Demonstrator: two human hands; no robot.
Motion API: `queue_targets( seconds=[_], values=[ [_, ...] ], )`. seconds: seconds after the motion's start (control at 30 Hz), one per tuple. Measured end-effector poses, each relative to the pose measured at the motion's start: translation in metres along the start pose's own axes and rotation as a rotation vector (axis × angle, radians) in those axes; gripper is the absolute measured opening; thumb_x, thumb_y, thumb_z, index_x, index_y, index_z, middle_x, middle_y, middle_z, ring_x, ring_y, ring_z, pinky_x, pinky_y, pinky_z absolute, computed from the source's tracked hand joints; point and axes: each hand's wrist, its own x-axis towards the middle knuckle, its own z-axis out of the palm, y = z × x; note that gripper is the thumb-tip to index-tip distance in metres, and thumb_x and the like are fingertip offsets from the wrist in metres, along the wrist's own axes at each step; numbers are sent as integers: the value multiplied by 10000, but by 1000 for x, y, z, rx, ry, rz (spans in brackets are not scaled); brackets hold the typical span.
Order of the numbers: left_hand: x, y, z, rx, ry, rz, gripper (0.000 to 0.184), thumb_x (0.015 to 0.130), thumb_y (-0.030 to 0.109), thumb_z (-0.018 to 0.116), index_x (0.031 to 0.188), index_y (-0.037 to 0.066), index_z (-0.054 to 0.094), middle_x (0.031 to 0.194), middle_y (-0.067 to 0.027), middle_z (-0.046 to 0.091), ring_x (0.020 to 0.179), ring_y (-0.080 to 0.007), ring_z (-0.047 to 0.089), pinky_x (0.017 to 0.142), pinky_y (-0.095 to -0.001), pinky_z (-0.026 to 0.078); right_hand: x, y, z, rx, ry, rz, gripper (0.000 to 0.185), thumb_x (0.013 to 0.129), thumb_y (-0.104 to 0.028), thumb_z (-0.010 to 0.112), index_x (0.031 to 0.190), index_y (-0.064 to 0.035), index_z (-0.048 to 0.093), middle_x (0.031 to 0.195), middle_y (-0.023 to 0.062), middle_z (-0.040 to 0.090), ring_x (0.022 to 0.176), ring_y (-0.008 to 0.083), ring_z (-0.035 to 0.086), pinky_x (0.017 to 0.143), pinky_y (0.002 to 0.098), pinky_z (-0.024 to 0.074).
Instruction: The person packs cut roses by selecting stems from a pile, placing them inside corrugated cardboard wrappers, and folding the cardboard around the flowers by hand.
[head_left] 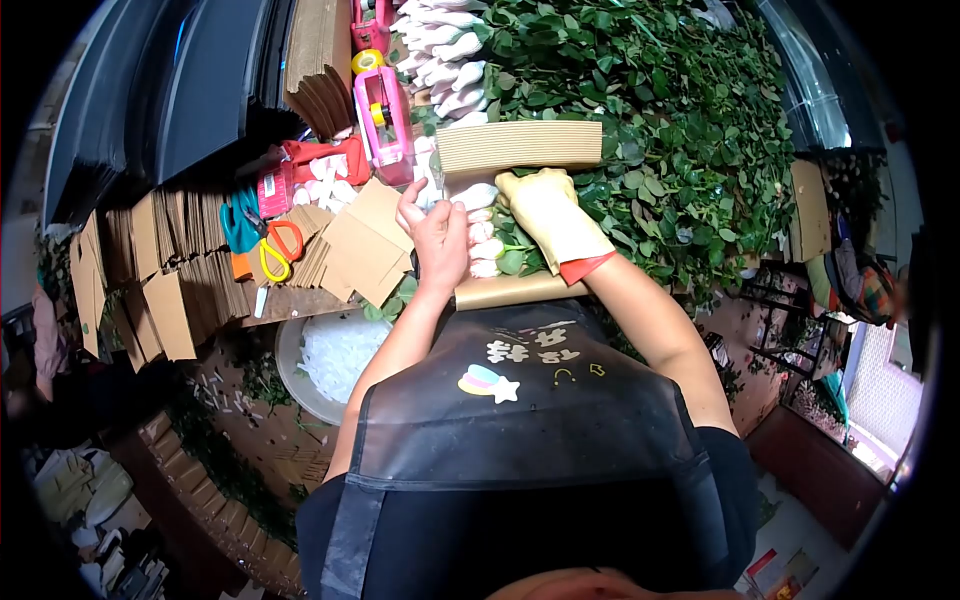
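Note:
My bare left hand [437, 240] is beside a row of pale rose heads [485, 250], its index finger and thumb apart. No object shows between its fingers. My right hand [548, 215], in a cream-yellow glove with a red cuff, has its fingers curled where the stem of a white-sleeved rose [478, 196] runs under it. The glove hides most of that stem. The roses lie in a brown corrugated cardboard wrap [520, 147], whose far side stands up and whose near edge rests against my apron [520, 400].
Leafy rose stems [640, 120] cover the right of the table; white-sleeved heads [450, 50] line their left. To the left are a pink tape dispenser [383, 120], scissors [278, 250], cardboard pieces [365, 240] and black sheets [200, 90]. A bowl of white pieces [345, 355] stands below.

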Motion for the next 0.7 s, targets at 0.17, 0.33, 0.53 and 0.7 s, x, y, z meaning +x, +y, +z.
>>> queue_targets(
  seconds=[0.17,0.33,0.53,0.7],
  values=[
    [3,-13,-7,-220,238,-19,202,1018,136,597,908,-24,653,1429,-165,444,1300,-277,429,1083,-405,370,-1,1,2,37,-6,23,173,932,-202,619,1062,-120,697,853,116,785,818,339,769,703,496,577],
    [6,-47,-36,-245,30,-285,270,1056,275,639,1141,19,626,1277,-107,534,1128,-188,597,969,-349,491,-2,-6,-11,-61,-26,8,201,919,-159,612,1096,-139,708,889,113,790,837,340,773,723,492,578],
    [4,-45,20,71,-86,-82,423,811,260,917,1079,20,696,1329,-176,517,1211,-306,545,1048,-403,468,3,-6,-10,-11,-77,47,237,936,-236,623,1128,-141,726,944,115,800,889,349,778,782,510,569],
    [-1,-42,20,150,-60,-14,393,788,255,937,991,10,707,1328,-155,514,1219,-294,526,1020,-400,471,9,-20,-20,-53,-108,92,249,910,-253,664,1095,-118,762,953,135,803,892,341,780,767,511,559]
  ],
)
